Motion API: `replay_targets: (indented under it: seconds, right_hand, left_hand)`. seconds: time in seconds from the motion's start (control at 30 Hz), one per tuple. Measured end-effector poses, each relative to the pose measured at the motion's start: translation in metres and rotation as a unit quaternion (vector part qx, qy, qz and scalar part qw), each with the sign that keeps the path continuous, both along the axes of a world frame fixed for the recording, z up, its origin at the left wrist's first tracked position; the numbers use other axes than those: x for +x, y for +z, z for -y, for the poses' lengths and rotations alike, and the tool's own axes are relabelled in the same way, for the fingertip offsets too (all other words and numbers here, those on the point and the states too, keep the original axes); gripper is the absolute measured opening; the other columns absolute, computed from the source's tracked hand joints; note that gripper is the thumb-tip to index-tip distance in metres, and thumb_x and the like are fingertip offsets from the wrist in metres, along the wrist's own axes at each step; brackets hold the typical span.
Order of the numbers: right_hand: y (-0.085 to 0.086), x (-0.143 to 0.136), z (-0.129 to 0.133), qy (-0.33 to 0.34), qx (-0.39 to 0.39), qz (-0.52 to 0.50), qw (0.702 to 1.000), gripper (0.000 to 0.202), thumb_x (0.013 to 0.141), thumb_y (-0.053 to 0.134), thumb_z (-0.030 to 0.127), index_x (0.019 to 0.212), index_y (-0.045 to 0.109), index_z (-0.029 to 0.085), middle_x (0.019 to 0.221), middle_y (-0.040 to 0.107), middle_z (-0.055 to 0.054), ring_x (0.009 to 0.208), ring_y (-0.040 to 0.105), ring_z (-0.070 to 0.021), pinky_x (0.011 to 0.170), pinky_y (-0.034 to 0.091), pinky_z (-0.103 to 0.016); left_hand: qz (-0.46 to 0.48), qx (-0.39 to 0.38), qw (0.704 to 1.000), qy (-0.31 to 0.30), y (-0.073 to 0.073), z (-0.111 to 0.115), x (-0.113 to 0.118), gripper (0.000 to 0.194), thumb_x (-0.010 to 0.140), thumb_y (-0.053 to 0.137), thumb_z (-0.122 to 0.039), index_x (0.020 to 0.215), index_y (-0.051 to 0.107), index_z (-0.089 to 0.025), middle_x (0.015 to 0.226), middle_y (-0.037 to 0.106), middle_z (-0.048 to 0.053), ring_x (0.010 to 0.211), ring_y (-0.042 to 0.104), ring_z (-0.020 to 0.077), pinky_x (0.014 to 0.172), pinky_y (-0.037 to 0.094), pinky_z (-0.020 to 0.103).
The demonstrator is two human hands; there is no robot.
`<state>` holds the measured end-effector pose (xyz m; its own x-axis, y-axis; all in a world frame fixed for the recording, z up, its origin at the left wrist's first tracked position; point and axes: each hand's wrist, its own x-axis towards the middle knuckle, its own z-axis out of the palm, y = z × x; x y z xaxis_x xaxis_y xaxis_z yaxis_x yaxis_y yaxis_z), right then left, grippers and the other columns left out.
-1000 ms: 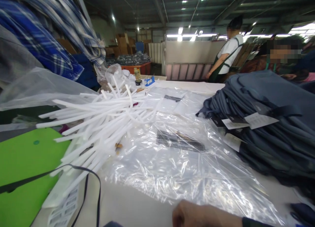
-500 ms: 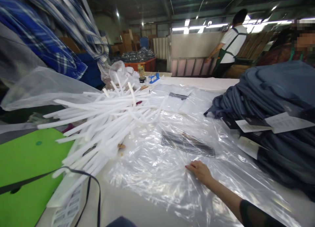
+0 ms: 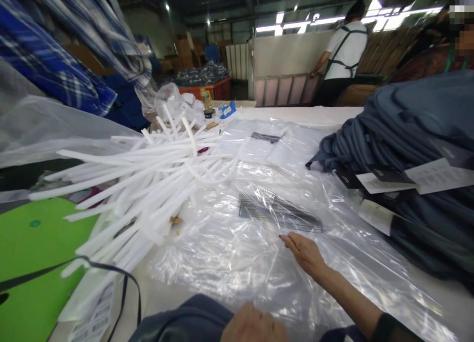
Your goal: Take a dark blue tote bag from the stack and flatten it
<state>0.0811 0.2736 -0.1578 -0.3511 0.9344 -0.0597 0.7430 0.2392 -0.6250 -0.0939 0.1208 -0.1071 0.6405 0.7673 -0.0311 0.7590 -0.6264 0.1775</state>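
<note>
My right hand lies flat on the clear plastic bag in the lower middle of the frame, palm down, fingers straight and close together, pointing toward the upper left. They grip nothing; they only press on the film. My forearm runs back to the lower right corner, ending in a dark sleeve.

The bag is spread flat on the bench, its long axis running from the lower right up toward the far left, with a dark printed strip just beyond my fingertips.

My left hand sits at the bottom edge, curled over a dark blue garment; I cannot tell how tightly the fingers close.

White foam tubes fan out at the left. A stack of folded blue garments with paper tags fills the right.
</note>
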Motion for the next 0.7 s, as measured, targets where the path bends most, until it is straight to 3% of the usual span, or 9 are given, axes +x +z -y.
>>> replay_targets:
  seconds: [0.07, 0.17, 0.27, 0.37, 0.5, 0.6, 0.7]
  right_hand:
    - [0.002, 0.001, -0.005, -0.011, -0.005, -0.007, 1.0, 0.057, 0.085, 0.017, 0.07, 0.06, 0.041, 0.025, 0.06, 0.056, -0.001, 0.059, 0.052, -0.0175, 0.063, 0.037, -0.033]
    - [0.007, 0.003, -0.013, -0.024, -0.015, -0.02, 0.999, 0.054, 0.083, 0.021, 0.069, 0.06, 0.041, 0.025, 0.058, 0.055, 0.0, 0.058, 0.052, -0.0175, 0.061, 0.036, -0.032]
    - [0.014, 0.003, -0.02, -0.03, -0.031, -0.037, 0.998, 0.052, 0.081, 0.024, 0.068, 0.057, 0.04, 0.025, 0.056, 0.052, 0.0, 0.057, 0.051, -0.0175, 0.06, 0.036, -0.032]
    - [0.021, 0.002, -0.022, -0.033, -0.048, -0.055, 0.997, 0.052, 0.079, 0.025, 0.069, 0.056, 0.04, 0.025, 0.056, 0.051, 0.0, 0.057, 0.05, -0.017, 0.06, 0.036, -0.031]
    - [0.024, 0.002, -0.02, -0.031, -0.061, -0.072, 0.995, 0.055, 0.078, 0.026, 0.071, 0.054, 0.039, 0.025, 0.054, 0.05, 0.001, 0.056, 0.049, -0.0159, 0.059, 0.037, -0.031]
    - [0.023, 0.003, -0.017, -0.026, -0.063, -0.074, 0.995, 0.056, 0.079, 0.026, 0.073, 0.052, 0.037, 0.025, 0.052, 0.05, 0.001, 0.054, 0.049, -0.0156, 0.057, 0.038, -0.03]
    - [0.023, 0.006, -0.007, -0.022, -0.058, -0.067, 0.996, 0.057, 0.082, 0.024, 0.072, 0.056, 0.043, 0.024, 0.055, 0.053, -0.001, 0.056, 0.051, -0.0172, 0.058, 0.041, -0.032]
  left_hand:
    - [0.003, -0.066, 0.998, 0.024, -0.004, -0.01, 0.001, 0.011, 0.084, 0.055, -0.019, 0.073, 0.054, -0.018, 0.061, 0.061, -0.001, 0.052, 0.055, 0.0128, 0.056, 0.036, 0.025]
    - [-0.016, -0.196, 0.976, 0.097, 0.016, -0.026, 0.001, 0.013, 0.084, 0.056, -0.03, 0.082, 0.059, -0.018, 0.075, 0.069, 0.004, 0.065, 0.064, 0.0181, 0.063, 0.043, 0.027]
    - [-0.006, -0.288, 0.934, 0.213, 0.032, -0.038, 0.002, 0.025, 0.091, 0.043, -0.033, 0.103, 0.058, -0.018, 0.1, 0.069, 0.008, 0.09, 0.066, 0.0215, 0.078, 0.048, 0.031]
    - [-0.02, -0.258, 0.913, 0.316, 0.016, -0.042, 0.005, 0.041, 0.092, 0.036, -0.024, 0.129, 0.041, -0.007, 0.116, 0.064, 0.018, 0.105, 0.062, 0.0228, 0.09, 0.047, 0.033]
    - [-0.021, -0.148, 0.925, 0.35, -0.017, -0.043, 0.009, 0.056, 0.09, 0.041, -0.029, 0.137, 0.028, 0.0, 0.122, 0.059, 0.026, 0.106, 0.062, 0.0265, 0.088, 0.049, 0.034]
    - [-0.042, -0.165, 0.914, 0.369, -0.018, -0.049, 0.011, 0.047, 0.093, 0.031, -0.024, 0.137, 0.031, -0.006, 0.104, 0.067, 0.018, 0.093, 0.066, 0.0242, 0.08, 0.05, 0.033]
    - [-0.064, -0.193, 0.908, 0.367, -0.011, -0.053, 0.011, 0.04, 0.091, 0.023, -0.011, 0.122, 0.048, -0.017, 0.096, 0.066, 0.011, 0.089, 0.066, 0.0212, 0.077, 0.048, 0.031]
